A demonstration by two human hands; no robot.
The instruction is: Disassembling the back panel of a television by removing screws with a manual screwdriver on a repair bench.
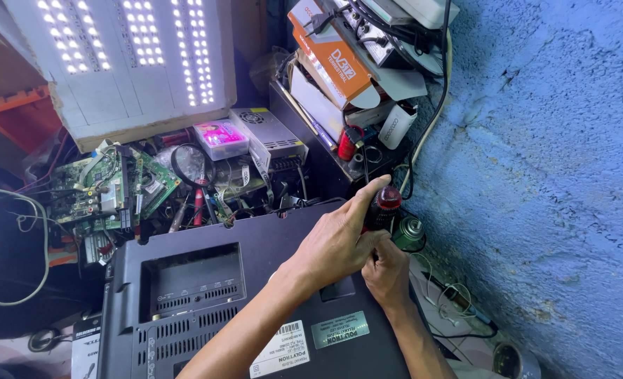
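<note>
Left hand [336, 242] grips a red-and-black screwdriver [382, 208] at the far right corner of the black TV back [185, 309]; right hand [387, 270] closes around its lower part, just beside a green can [410, 233]

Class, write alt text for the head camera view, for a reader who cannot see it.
Two bare hands work at the far right corner of a black plastic appliance back cover: the left hand grips a screwdriver with a red and black handle, and the right hand steadies it below. Circuit boards, a magnifying glass and a lit LED panel crowd the bench behind, beside a blue wall.
</note>
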